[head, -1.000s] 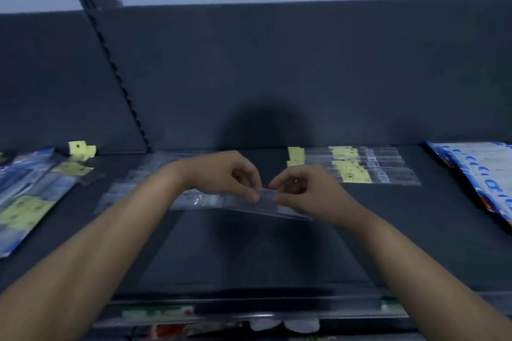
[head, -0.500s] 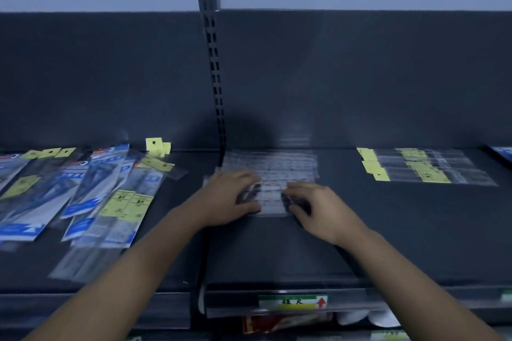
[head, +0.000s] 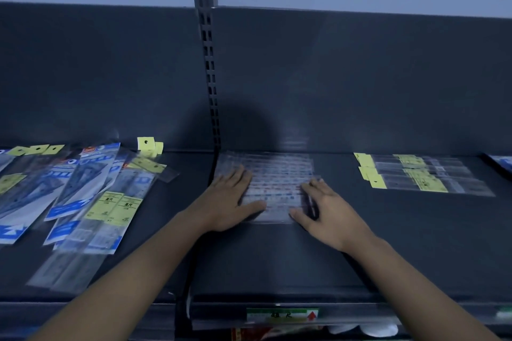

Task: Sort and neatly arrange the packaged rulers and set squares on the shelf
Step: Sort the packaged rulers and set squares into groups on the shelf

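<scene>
A row of clear packaged rulers [head: 277,180] lies side by side on the dark shelf [head: 388,243], just right of the slotted upright. My left hand [head: 232,202] rests flat on the left end of that row, fingers straight. At the right end my right hand [head: 324,210] lies flat too, its thumb along the nearest pack's edge. Blue-and-yellow packaged rulers and set squares [head: 83,196] sprawl in a loose heap on the left shelf section.
A neat group of clear ruler packs with yellow header cards [head: 421,177] lies at the right. The slotted upright [head: 210,75] divides the shelf sections. A price label [head: 282,315] sits on the front rail. A blue pack [head: 502,162] shows at the far right edge.
Both hands have set the clear pack down on the row and gone from pinching it to lying flat on the packs. My view has swung left.
</scene>
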`<action>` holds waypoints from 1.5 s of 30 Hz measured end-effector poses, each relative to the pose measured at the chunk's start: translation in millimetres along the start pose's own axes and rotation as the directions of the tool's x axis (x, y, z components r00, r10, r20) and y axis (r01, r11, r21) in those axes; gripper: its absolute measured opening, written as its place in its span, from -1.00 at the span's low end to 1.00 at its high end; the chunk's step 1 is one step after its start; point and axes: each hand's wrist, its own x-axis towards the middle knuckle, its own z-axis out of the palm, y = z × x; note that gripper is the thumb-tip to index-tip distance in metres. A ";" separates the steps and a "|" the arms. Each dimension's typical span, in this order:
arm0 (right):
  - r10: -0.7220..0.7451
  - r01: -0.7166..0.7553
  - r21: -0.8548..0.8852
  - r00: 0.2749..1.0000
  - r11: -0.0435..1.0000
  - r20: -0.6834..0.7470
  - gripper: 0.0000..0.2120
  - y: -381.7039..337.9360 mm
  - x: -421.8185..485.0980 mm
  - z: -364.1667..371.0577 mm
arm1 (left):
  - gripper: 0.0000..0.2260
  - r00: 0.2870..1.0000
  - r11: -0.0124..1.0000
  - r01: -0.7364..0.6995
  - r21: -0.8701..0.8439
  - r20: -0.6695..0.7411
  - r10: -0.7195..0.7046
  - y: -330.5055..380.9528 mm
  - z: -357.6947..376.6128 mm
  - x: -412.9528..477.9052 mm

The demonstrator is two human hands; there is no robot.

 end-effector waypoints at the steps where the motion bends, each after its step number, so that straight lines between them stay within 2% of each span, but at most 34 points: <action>1: -0.003 0.003 -0.005 1.000 1.000 0.003 -0.32 -0.5 0.5 3.0 | -0.11 1.000 1.000 0.007 0.009 0.000 -0.007 1.0 2.8 0.1; 7: -0.013 0.012 -0.043 0.999 0.999 -0.038 -0.41 -4.6 3.7 2.4 | -0.23 0.996 0.999 0.018 -0.034 -0.092 -0.021 6.7 2.9 0.5; 11: -0.053 0.042 -0.114 0.994 0.993 -0.100 -0.38 -28.9 9.3 -5.3 | -0.26 0.977 0.996 -0.003 0.090 -0.214 0.022 6.4 -16.7 -8.8; 13: -0.095 0.085 -0.121 0.992 0.989 -0.083 -0.35 -54.5 14.7 -2.7 | -0.30 0.965 0.991 0.008 0.136 -0.260 0.028 -4.5 -30.8 -19.5; 18: -0.272 0.263 -0.165 0.962 0.950 -0.030 -0.43 -137.0 35.0 25.1 | -0.35 0.944 0.962 0.127 0.242 -0.328 -0.042 -57.5 -63.4 -62.0; 23: -0.325 0.318 -0.115 0.945 0.941 -0.045 -0.49 -230.5 53.5 69.4 | -0.43 0.943 0.941 0.171 0.292 -0.324 -0.071 -148.0 -92.6 -112.4; 26: -0.217 0.217 -0.080 0.976 0.973 0.006 -0.52 -286.6 68.0 97.2 | -0.43 0.959 0.933 0.204 0.298 -0.251 -0.129 -213.0 -108.0 -139.8; 29: -0.073 0.079 -0.160 0.996 0.984 0.042 -0.58 -335.3 83.7 118.2 | -0.45 0.969 0.935 0.196 0.297 -0.203 -0.139 -270.0 -120.1 -160.2; 34: 0.166 -0.160 -0.220 0.986 0.962 0.011 -0.31 -376.7 101.9 135.9 | -0.40 0.995 0.977 0.083 0.198 -0.066 -0.071 -323.0 -127.6 -172.8; 36: 0.274 -0.271 -0.164 0.962 0.948 -0.008 -0.27 -380.2 103.2 136.2 | -0.41 0.998 0.988 0.036 0.149 -0.060 -0.027 -329.6 -126.4 -170.9; 38: 0.351 -0.348 -0.127 0.936 0.929 0.000 -0.31 -381.6 102.6 136.6 | -0.44 0.996 0.996 -0.006 0.087 -0.088 0.014 -330.2 -124.3 -166.0; 41: 0.343 -0.335 -0.127 0.938 0.934 0.051 -0.58 -381.6 99.4 138.2 | -0.46 0.993 0.998 -0.064 -0.018 -0.104 0.062 -317.1 -121.0 -154.5; 43: 0.294 -0.294 -0.010 0.954 0.956 0.049 -0.69 -378.2 99.5 134.0 | -0.43 0.989 0.990 -0.116 -0.077 -0.098 0.108 -303.6 -123.6 -146.2; 45: 0.194 -0.193 0.177 0.981 0.965 0.010 -0.71 -371.9 99.8 125.0 | -0.37 0.973 0.967 -0.221 -0.123 -0.099 0.210 -291.3 -129.4 -139.2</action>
